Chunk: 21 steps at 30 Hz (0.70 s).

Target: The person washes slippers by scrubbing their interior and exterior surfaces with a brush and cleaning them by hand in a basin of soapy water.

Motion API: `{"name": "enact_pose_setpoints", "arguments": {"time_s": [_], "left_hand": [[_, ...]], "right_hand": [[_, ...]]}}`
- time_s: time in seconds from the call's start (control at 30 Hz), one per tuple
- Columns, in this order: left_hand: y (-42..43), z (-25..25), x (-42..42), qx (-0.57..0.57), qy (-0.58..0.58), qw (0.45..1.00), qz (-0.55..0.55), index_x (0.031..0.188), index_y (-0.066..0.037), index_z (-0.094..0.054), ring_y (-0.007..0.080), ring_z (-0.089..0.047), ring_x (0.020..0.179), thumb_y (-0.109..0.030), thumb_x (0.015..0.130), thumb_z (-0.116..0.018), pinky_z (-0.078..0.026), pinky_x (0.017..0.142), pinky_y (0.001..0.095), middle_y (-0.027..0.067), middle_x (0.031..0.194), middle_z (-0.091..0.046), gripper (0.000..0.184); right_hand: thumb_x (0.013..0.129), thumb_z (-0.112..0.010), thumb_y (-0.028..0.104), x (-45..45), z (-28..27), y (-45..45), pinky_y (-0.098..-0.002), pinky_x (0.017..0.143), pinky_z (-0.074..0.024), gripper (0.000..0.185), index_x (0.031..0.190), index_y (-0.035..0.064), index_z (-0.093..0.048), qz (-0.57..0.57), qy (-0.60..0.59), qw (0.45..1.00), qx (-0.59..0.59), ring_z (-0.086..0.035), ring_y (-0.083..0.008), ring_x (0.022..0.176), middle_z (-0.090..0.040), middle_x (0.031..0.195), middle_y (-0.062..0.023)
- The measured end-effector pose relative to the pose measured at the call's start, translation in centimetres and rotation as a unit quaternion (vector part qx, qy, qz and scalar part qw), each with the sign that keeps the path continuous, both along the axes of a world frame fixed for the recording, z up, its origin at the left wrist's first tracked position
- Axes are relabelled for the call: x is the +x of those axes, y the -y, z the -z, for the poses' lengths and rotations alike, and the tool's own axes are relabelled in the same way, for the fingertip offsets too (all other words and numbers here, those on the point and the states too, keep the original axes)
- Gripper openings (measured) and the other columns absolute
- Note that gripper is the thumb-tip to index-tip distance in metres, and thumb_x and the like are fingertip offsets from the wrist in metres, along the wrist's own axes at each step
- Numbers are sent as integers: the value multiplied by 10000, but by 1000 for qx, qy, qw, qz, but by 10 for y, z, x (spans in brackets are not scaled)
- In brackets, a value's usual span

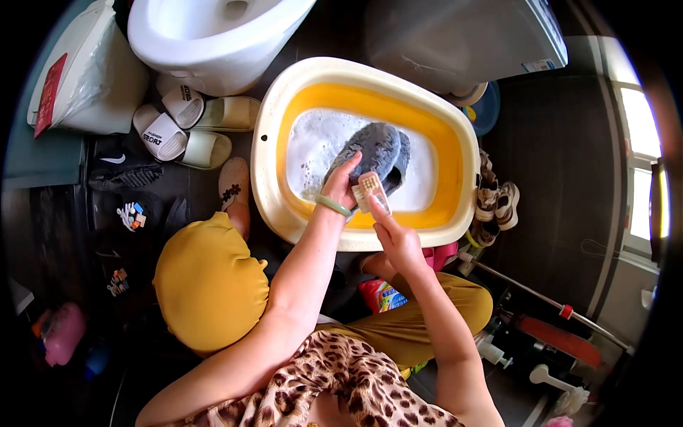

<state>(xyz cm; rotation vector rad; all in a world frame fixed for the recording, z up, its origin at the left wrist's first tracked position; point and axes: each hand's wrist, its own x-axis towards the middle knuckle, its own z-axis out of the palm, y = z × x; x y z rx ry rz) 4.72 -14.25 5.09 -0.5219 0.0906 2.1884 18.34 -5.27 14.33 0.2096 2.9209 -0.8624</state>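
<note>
A grey fuzzy slipper [378,144] is held tilted over the soapy water [311,141] in a yellow and cream basin [284,78]. My left hand [343,183], with a green bangle on its wrist, is closed round the near end of the slipper. The dark opening of the slipper faces right, and the fingers beneath it are hidden. My right hand [400,245] grips a small pink scrub brush [371,186] beside the slipper's near end, its pale bristles turned upward. Whether the bristles touch the slipper I cannot tell.
Beyond the basin stand a white toilet [206,53] and a grey appliance [462,43]. White slides [162,136] lie to the left, with a bin [96,78] behind them. Shoes [498,199] sit at the right. Near my legs is a colourful packet [384,295].
</note>
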Motion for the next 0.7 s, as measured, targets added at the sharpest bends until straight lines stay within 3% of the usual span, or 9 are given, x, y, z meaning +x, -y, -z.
{"name": "enact_pose_setpoints", "arguments": {"time_s": [0.07, 0.2, 0.37, 0.43, 0.47, 0.53, 0.6, 0.63, 0.7], "left_hand": [[-6, 10, 4, -17, 13, 1000, -16, 1169, 4, -504, 275, -602, 982, -213, 901, -546, -489, 885, 434, 151, 1091, -607, 348], [-10, 1, -3, -21, -5, 999, -40, 1209, 9, -478, 279, -581, 1042, -219, 944, -451, -474, 915, 439, 163, 1146, -584, 350], [-9, -6, -12, -10, 14, 998, -59, 1266, -3, -421, 274, -556, 1088, -311, 985, -316, -454, 944, 442, 164, 1218, -539, 431], [-7, -9, -14, -42, 9, 997, -59, 1260, -1, -432, 273, -551, 1096, -336, 986, -297, -438, 961, 435, 156, 1213, -546, 453], [-6, -9, -14, -75, 0, 996, -55, 1253, 1, -442, 271, -547, 1103, -360, 988, -278, -422, 978, 428, 149, 1208, -553, 478], [-6, -2, -13, -70, -14, 995, -64, 1257, 3, -436, 284, -544, 1104, -352, 991, -269, -411, 988, 438, 160, 1210, -548, 474], [-7, 2, -13, -27, 23, 996, -87, 1261, 5, -430, 295, -537, 1111, -337, 995, -259, -402, 998, 445, 169, 1222, -537, 465], [-9, 7, -13, 32, 54, 993, -96, 1256, 18, -420, 287, -525, 1125, -334, 992, -287, -410, 992, 451, 166, 1236, -523, 460], [-9, -2, -13, 10, 53, 994, -98, 1247, 22, -430, 287, -523, 1128, -333, 991, -290, -410, 993, 450, 168, 1238, -522, 460]], "right_hand": [[848, -581, 163, -10, -3, -12, -457, 546, -468, 459, 1279, 297, -499, -1, 31, 991, 128, -597, -391, 619, -593, 705, -217], [896, -523, 209, -82, -8, -42, -420, 553, -469, 397, 1281, 302, -488, 105, -6, 992, 68, -605, -387, 652, -598, 726, -217], [885, -535, 80, -55, 7, -25, -326, 620, -480, 447, 1306, 217, -481, 97, -23, 993, -64, -617, -168, 666, -603, 809, -216], [854, -567, 46, -11, 10, -4, -341, 617, -491, 444, 1276, 175, -520, 99, 46, 991, -75, -658, -208, 690, -599, 808, -239], [854, -575, 69, 11, 30, -2, -362, 597, -490, 444, 1277, 194, -517, 40, -79, 994, -57, -661, -297, 697, -590, 798, -258], [862, -577, 100, 20, 27, 2, -375, 575, -481, 442, 1283, 219, -508, 79, -16, 996, -41, -634, -360, 676, -589, 781, -255], [873, -570, 124, -5, 42, -15, -376, 555, -474, 445, 1295, 242, -490, 76, -89, 993, -24, -630, -363, 660, -585, 763, -248], [880, -530, 31, -31, 33, -18, -301, 713, -492, 417, 1282, 141, -508, 94, -66, 993, -31, -641, -169, 819, -647, 994, -177], [905, -527, 144, -78, 38, -37, -326, 528, -450, 420, 1305, 258, -476, 148, -103, 980, -81, -554, -194, 536, -574, 677, -174]]}}
